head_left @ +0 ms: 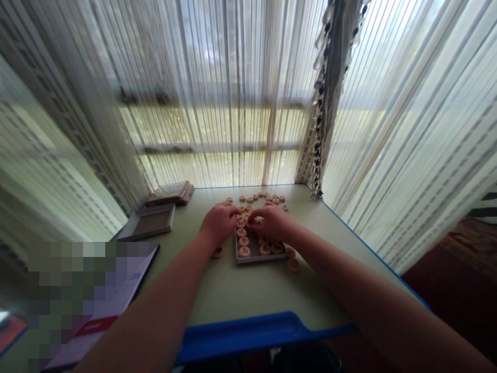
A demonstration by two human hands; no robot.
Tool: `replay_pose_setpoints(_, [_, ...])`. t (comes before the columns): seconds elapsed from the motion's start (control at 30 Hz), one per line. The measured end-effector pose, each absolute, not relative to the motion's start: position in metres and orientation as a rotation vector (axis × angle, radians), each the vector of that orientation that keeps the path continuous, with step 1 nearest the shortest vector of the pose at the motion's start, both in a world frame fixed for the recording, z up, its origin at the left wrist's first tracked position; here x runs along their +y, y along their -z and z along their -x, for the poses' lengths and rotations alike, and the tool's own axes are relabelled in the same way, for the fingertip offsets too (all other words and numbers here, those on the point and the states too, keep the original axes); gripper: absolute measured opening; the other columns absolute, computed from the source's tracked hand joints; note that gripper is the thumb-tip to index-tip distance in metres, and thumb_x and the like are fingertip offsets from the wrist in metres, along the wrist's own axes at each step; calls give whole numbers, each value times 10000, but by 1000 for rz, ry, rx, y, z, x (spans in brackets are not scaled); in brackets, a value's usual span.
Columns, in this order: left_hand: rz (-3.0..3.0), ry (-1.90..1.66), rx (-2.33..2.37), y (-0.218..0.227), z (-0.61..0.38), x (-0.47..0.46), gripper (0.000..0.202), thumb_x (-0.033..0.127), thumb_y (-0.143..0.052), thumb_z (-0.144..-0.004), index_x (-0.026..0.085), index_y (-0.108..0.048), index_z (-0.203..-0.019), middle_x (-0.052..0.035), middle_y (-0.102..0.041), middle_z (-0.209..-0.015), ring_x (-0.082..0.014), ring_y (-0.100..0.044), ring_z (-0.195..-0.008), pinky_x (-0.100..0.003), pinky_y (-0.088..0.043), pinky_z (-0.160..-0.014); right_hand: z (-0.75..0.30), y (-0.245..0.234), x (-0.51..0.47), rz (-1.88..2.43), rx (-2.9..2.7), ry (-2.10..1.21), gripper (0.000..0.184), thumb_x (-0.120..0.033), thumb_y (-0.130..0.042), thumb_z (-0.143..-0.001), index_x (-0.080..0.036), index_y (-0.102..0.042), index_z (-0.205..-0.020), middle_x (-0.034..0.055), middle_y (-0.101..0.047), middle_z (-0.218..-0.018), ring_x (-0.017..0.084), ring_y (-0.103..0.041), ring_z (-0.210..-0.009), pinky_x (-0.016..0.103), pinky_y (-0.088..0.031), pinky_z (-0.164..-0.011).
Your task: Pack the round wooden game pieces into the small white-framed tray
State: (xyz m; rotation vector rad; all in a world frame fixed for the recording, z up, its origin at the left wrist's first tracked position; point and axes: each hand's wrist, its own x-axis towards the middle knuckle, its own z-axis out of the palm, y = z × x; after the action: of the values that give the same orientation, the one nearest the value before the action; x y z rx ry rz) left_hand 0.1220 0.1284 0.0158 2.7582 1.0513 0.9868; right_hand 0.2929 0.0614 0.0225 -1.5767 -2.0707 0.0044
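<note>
A shallow box [253, 257] lies on the table, with Chinese chess pieces set in it. Red-marked pieces [243, 241] form a column along its left side, and dark-marked pieces [276, 248] sit in the near right corner. My right hand [274, 219] is over the box, its thumb and fingers curled around a Chinese chess piece [258, 220]. At the box's far left edge is my left hand [220, 220], fingers bent and closed; what they grip is hidden. One piece [217, 253] lies partly behind my left wrist.
Loose pieces [250, 199] are scattered beyond the box; others [294, 264] lie by its near right corner. A box lid [171, 220] and stacked books [171, 192] stand left. A notebook [135, 280] is nearer. Blue edging [240, 331] borders the table; curtains [217, 103] hang behind.
</note>
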Motion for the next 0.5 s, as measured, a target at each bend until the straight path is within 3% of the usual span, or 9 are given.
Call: replay_pose_setpoints(0.5, [-2818,-973,1001,-16,-121,129,234,172,-431,-713,186,-664,-704,-28,-618,-746,-150,-551,-725,-261,-441,-702,-296,-17,69,1573,-2120,11,207,-402,-619,-668,-282,-693,-819,15,-621,-717,143,-529,-702,243,-377,-669])
